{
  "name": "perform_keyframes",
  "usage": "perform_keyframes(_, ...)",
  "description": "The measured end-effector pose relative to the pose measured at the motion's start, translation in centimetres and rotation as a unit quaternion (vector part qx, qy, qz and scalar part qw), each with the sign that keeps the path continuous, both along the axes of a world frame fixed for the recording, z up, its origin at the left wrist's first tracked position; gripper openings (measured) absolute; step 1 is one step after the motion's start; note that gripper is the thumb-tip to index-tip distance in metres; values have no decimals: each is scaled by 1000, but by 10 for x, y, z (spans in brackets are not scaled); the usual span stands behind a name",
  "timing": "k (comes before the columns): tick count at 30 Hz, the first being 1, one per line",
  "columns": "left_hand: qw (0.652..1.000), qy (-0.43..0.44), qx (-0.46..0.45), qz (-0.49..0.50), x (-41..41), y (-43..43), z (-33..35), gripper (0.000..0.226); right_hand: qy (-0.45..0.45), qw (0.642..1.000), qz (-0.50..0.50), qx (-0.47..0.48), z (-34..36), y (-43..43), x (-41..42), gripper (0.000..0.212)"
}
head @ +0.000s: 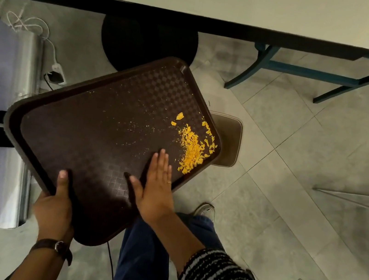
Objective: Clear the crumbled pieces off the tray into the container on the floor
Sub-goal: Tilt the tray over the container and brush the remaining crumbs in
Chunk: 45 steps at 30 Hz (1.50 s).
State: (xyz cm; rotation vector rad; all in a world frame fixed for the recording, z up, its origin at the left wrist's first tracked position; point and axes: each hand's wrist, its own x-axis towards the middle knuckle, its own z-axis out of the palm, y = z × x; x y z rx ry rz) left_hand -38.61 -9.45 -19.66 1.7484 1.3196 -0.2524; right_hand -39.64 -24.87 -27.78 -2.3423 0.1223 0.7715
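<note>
Left hand [53, 211] grips tray [84, 124]; I'd sweep flat right hand [157, 184] through crumbs [193, 148], mid-right, over container [229, 142].

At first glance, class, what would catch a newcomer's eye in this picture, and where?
The bright orange crumbs heaped near the right edge of the dark brown tray stand out most. The right hand, fingers straight, rests on the tray beside them, while the left hand grips its near corner. A brown container sits on the floor beyond that edge.
</note>
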Motion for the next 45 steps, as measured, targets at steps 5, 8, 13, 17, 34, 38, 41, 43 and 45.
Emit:
perform_keyframes(5, 1000, -9, 1, 0, 2, 7, -3, 74, 18, 994, -90, -66, -23, -36, 27, 87)
perform_keyframes(8, 1000, -15, -4, -1, 3, 4, -4, 71, -37, 997, -55, -51, -19, -38, 51, 92)
perform_keyframes(13, 1000, -6, 4, -19, 4, -7, 0, 67, -104, 993, 61, 10, -7, 0, 73, 80)
perform_keyframes(17, 1000, -1, -1, -3, 4, -2, -1, 68, -80, 997, 2, -19, -19, -13, 81, 82)
perform_keyframes(34, 997, 70, -43, -12, 28, 70, -37, 85, -154, 981, -24, 114, -29, -146, 115, 45)
perform_keyframes(38, 997, 46, -54, 5, -16, 169, -147, 89, -134, 983, 41, 117, -42, -160, 114, 47)
perform_keyframes(41, 998, 61, -5, -26, 30, 106, -85, 87, -126, 983, -10, 130, -49, -163, 97, 46)
perform_keyframes(43, 997, 56, -14, -42, 30, 97, -79, 91, -123, 982, -42, 140, -51, -164, 83, 44)
perform_keyframes(45, 997, 48, -52, -18, 27, 94, -80, 87, -121, 981, -57, 140, -51, -163, 71, 43)
